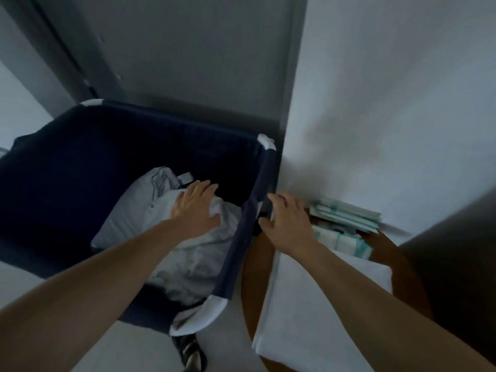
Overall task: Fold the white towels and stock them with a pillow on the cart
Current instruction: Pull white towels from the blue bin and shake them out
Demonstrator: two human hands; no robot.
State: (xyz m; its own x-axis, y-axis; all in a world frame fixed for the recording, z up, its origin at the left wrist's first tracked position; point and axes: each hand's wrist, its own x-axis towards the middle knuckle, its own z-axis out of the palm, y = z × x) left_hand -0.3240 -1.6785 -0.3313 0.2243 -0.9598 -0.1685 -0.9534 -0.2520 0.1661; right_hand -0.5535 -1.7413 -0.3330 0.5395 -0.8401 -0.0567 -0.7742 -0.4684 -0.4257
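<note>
From the head camera, a navy fabric cart bag [252,216] with white-capped corners holds crumpled white linen [188,253], soft and creased, at about 6 o'clock of the bag's interior. The left hand [194,206] lies palm-down on the linen, fingers spread and straight, grasping nothing. At 3 o'clock of it, the right hand [288,220] hovers by the bag's rim, fingers loosely curved, empty. One smooth white pillow [308,312] lies on the brown wooden shelf [402,264]; pale green-striped packets [346,218] are stacked beyond it.

Navy cloth bin [249,218], matt; rumpled white linen [193,253]; smooth brown wooden top [255,253].
</note>
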